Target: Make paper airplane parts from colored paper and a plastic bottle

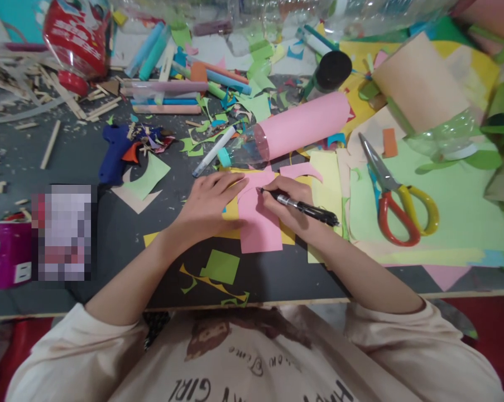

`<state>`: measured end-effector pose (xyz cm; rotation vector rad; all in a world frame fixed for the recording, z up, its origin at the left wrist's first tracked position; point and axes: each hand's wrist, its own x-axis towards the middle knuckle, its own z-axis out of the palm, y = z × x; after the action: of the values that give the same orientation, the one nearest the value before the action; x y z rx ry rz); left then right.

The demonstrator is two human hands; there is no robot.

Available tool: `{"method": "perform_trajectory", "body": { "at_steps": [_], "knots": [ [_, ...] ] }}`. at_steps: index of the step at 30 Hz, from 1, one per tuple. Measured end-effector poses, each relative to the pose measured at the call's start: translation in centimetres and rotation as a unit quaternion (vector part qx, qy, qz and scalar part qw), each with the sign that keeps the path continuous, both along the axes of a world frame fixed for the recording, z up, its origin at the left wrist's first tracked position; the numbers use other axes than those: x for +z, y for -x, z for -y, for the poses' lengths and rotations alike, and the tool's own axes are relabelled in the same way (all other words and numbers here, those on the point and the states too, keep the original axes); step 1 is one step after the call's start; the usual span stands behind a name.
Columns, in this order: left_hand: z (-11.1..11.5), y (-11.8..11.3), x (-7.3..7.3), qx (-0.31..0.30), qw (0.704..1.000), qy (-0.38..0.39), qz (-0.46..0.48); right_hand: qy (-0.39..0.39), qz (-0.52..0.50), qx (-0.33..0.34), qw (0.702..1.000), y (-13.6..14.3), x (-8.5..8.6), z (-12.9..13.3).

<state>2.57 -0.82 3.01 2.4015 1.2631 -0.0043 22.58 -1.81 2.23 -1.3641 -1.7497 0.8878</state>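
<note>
My right hand (pixel 288 202) is closed round a black pen (pixel 308 210), its tip on a pink paper sheet (pixel 260 231). Flat on the sheet's left edge, with fingers apart, lies my left hand (pixel 212 202). A faint curved line shows on the pink paper between the hands. Yellow paper (pixel 287 234) lies under it. Just beyond the hands, a bottle wrapped in pink paper (pixel 308 125) rests on its side, beside a white marker (pixel 215 151).
Scissors with red and yellow handles (pixel 396 204) lie on green paper (pixel 456 206) at the right. A blue glue gun (pixel 113 153) and a blurred-out rectangular object (pixel 67 231) are at the left. Markers, scraps and a red-labelled bottle (pixel 78 39) lie further back.
</note>
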Motion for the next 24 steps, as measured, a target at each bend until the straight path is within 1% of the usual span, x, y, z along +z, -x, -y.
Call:
{"method": "perform_trajectory", "body": {
  "at_steps": [2, 4, 8, 11, 14, 16, 18, 20, 24],
  "knots": [
    [0.0, 0.0, 0.0, 0.001, 1.000, 0.000, -0.001, -0.012, -0.008, -0.030, 0.999, -0.1, -0.1, 0.1],
    [0.1, 0.1, 0.0, -0.001, 1.000, 0.000, 0.000, -0.021, -0.022, -0.043, 0.999, -0.1, -0.2, 0.1],
    [0.1, 0.1, 0.1, -0.001, 1.000, 0.003, 0.001, 0.002, -0.037, -0.017, 0.999, 0.0, 0.0, 0.2],
    [0.1, 0.1, 0.0, -0.001, 1.000, 0.003, 0.002, 0.017, -0.026, -0.010, 0.999, 0.1, 0.1, 0.1],
    [0.0, 0.1, -0.1, 0.001, 1.000, -0.002, 0.000, -0.005, -0.023, -0.034, 0.999, -0.2, -0.1, 0.0],
    [0.0, 0.2, -0.2, -0.002, 1.000, -0.004, -0.004, -0.012, -0.044, -0.063, 0.997, -0.5, -0.4, -0.2],
    [0.0, 0.3, -0.3, -0.017, 1.000, -0.012, -0.003, -0.002, -0.077, -0.086, 0.993, -0.9, -0.7, -0.6],
    [0.2, 0.4, -0.3, -0.040, 0.999, -0.032, 0.006, 0.016, -0.110, -0.091, 0.990, -1.2, -1.0, -1.1],
    [0.7, 0.3, -0.4, -0.083, 0.994, -0.066, 0.016, 0.059, -0.147, -0.061, 0.985, -1.6, -1.2, -1.9]
  ]
}}
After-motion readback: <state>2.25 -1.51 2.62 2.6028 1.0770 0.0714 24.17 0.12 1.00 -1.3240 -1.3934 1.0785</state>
